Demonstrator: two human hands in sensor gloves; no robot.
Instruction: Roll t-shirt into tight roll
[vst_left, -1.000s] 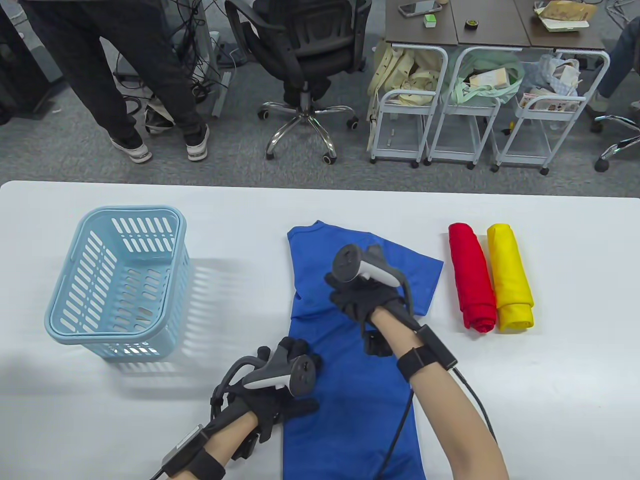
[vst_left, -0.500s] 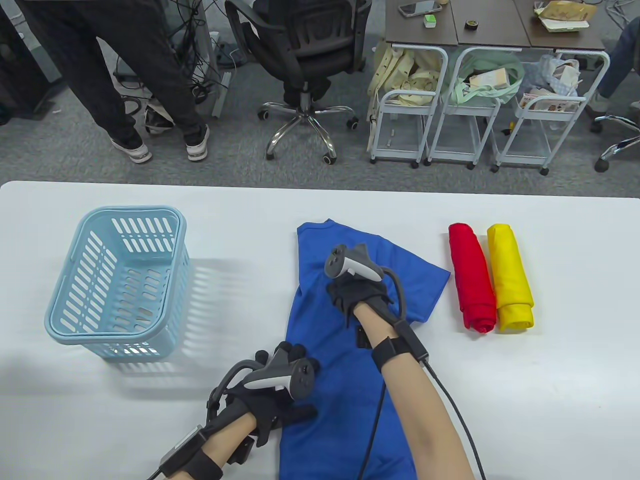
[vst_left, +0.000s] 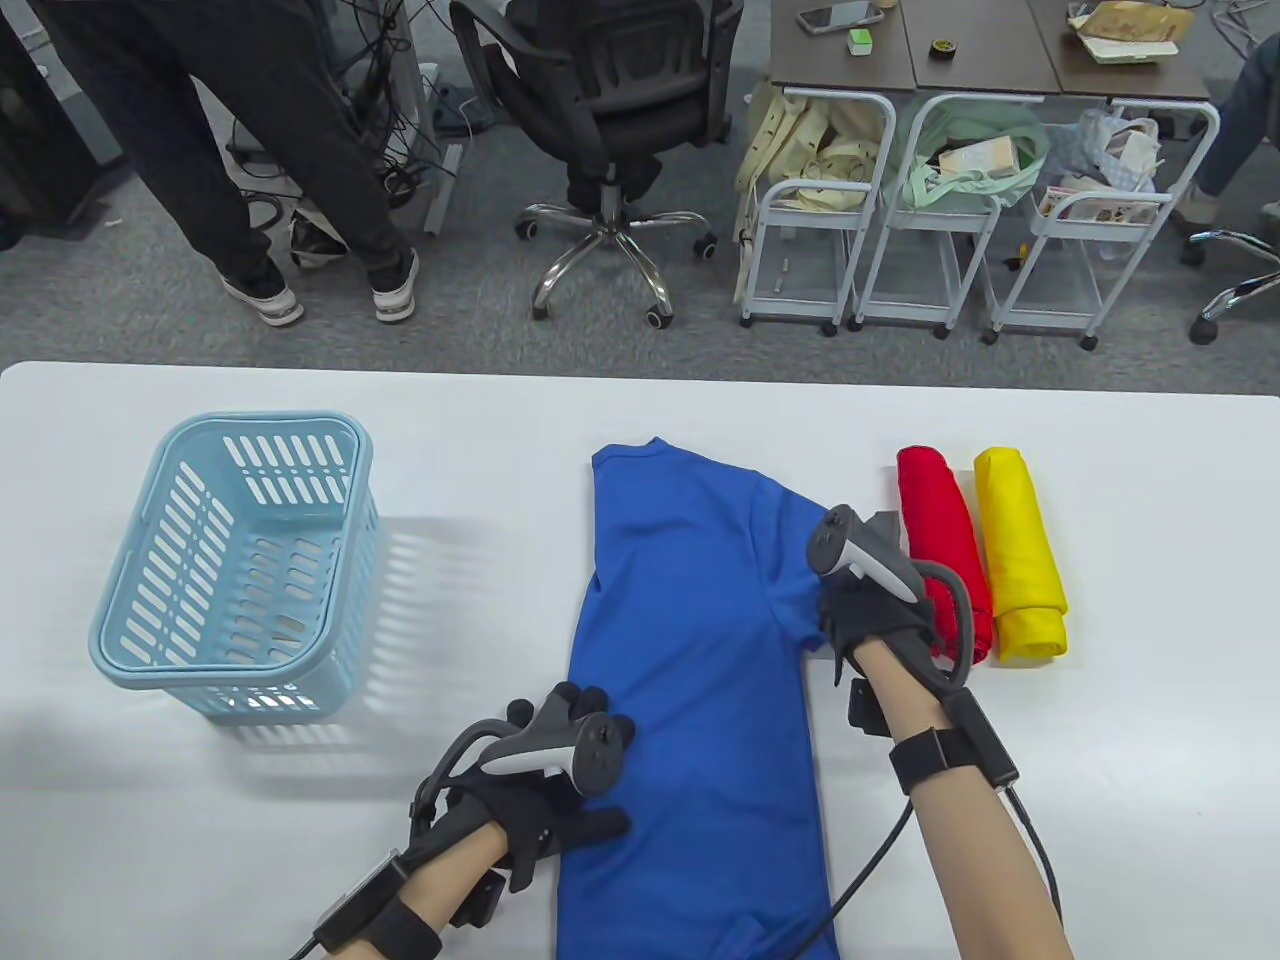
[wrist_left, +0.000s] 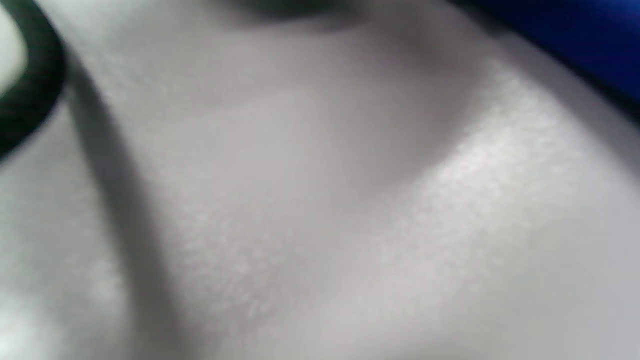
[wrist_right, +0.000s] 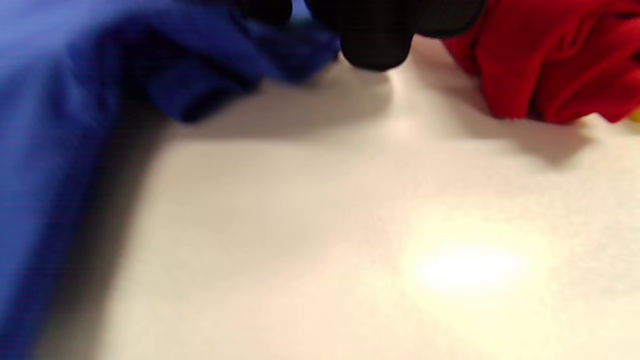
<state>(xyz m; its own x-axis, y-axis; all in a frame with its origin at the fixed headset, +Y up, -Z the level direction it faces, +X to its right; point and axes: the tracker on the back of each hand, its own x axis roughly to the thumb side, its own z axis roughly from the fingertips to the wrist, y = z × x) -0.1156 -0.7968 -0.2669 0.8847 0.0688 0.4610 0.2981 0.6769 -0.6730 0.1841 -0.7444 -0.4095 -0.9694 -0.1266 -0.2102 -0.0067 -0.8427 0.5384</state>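
A blue t-shirt (vst_left: 700, 650) lies flat on the white table (vst_left: 1100, 800), collar at the far end; its edge shows in the left wrist view (wrist_left: 590, 30). My left hand (vst_left: 592, 775) rests on the shirt's left edge near the hem, thumb stretched out on the cloth. My right hand (vst_left: 852, 602) is at the shirt's right sleeve, which it hides from above. In the right wrist view the gloved fingertips (wrist_right: 375, 45) meet the bunched blue sleeve (wrist_right: 280, 60) and appear to pinch it.
A red roll (vst_left: 940, 540) and a yellow roll (vst_left: 1020, 550) lie side by side just right of my right hand; the red roll (wrist_right: 550, 60) is very close to the fingers. A light blue basket (vst_left: 240, 560) stands at the left. A person stands beyond the table.
My right hand has left the middle of the shirt's chest and moved right to the sleeve, which no longer lies spread out. The left hand has stayed put.
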